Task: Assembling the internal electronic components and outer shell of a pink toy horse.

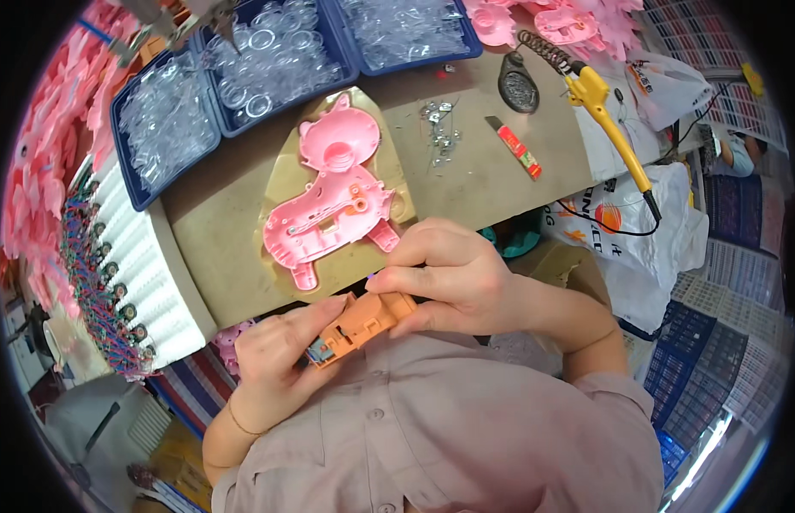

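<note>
Close to my body, I hold an orange plastic housing [363, 321] with small cut-outs and a bluish part showing at its left end. My left hand [273, 346] grips that left end, its thumb along the top. The fingers and thumb of my right hand [453, 278] are closed around the right end. Just beyond my hands, a pink animal-shaped toy shell half [333, 214] lies hollow side up on a brownish pad [389, 128]. Inside the shell are a small orange ring-shaped part and a thin strip with wiring.
Blue trays [222, 128] of clear plastic parts line the back. A red cutter knife [517, 152], small clear wire-legged parts [440, 132] and a dark oval dish [518, 83] lie rightward. A yellow soldering iron [611, 128] rests in a coil holder. Wired round parts [115, 291] stand left.
</note>
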Tool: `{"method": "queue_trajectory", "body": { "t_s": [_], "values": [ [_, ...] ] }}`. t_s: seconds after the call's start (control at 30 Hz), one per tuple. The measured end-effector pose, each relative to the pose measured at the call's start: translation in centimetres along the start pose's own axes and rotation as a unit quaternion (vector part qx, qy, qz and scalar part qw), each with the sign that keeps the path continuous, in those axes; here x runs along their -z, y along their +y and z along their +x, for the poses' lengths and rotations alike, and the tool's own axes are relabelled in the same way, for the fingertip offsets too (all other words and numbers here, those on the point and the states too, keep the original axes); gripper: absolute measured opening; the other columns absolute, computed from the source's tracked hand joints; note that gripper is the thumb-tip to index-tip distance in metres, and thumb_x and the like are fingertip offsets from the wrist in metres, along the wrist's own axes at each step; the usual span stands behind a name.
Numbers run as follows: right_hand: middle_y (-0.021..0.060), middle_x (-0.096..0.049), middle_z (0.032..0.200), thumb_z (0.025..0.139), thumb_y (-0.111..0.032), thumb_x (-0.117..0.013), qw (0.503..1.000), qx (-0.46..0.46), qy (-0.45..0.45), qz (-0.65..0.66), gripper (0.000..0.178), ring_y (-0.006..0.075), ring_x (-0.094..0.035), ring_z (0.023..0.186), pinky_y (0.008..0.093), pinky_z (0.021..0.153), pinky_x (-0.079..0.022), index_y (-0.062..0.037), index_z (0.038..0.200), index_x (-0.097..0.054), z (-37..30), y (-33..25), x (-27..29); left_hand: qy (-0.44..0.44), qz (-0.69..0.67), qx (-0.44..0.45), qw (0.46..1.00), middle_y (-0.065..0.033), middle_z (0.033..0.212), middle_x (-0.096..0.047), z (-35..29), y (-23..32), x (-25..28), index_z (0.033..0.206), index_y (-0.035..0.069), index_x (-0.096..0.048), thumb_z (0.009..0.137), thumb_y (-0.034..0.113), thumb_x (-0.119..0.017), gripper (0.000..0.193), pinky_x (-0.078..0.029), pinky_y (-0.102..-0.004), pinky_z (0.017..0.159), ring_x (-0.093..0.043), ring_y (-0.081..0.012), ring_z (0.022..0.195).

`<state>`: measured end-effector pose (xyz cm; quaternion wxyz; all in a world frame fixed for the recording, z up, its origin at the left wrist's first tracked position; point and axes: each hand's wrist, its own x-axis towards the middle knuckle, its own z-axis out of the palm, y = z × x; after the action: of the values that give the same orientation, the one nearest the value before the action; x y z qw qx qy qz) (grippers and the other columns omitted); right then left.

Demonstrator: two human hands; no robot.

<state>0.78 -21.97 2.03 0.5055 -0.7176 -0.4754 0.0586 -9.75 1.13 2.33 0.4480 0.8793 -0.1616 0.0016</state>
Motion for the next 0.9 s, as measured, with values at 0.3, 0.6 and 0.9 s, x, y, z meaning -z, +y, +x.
{"method": "queue_trajectory", "body": {
  "t_s": [0.3, 0.6, 0.9],
  "values": [
    [0.0073, -0.065, 0.092, 0.086, -0.015, -0.062, 0.934, -0.353, -0.055, 0.014, 0.023, 0.0133, -0.06, 0.087, 0.0274, 0.08, -0.048, -0.0008, 0.104, -0.066, 0.2, 5.6, 6.0, 0.034, -0.537, 0.387, 0.749, -0.0082, 0.116, -0.061, 3.0, -0.3, -1.7, 0.13, 0.0, -0.048, 0.085, 0.01, -0.067, 0.049, -0.049, -0.0285, 0.089, -0.061, -0.0157, 0.101],
    [0.0094, -0.057, 0.084, 0.079, -0.01, -0.064, 0.929, -0.077, -0.101, -0.348, 0.01, 0.0283, -0.058, 0.086, 0.0383, 0.077, -0.046, -0.0028, 0.086, -0.064, 3.2, 14.1, 7.4, 0.107, -0.696, 0.4, 0.587, -0.0144, 0.104, -0.061, 3.7, -0.4, 0.0, 0.122, -0.002, -0.05, 0.097, 0.021, -0.047, 0.035, -0.045, -0.0233, 0.06, -0.054, -0.013, 0.07],
    [0.0068, -0.063, 0.091, 0.083, 0.002, -0.061, 0.944, -0.295, 0.134, 0.068, 0.017, 0.0105, -0.059, 0.079, 0.025, 0.064, -0.047, 0.0012, 0.099, -0.066, 3.9, 1.9, 2.5, 0.053, -0.791, 0.336, 0.508, -0.0127, 0.126, -0.055, 3.3, -1.3, -1.0, 0.136, 0.002, -0.041, 0.101, 0.028, -0.042, 0.044, -0.051, -0.0264, 0.079, -0.059, -0.0183, 0.106]
  ]
}}
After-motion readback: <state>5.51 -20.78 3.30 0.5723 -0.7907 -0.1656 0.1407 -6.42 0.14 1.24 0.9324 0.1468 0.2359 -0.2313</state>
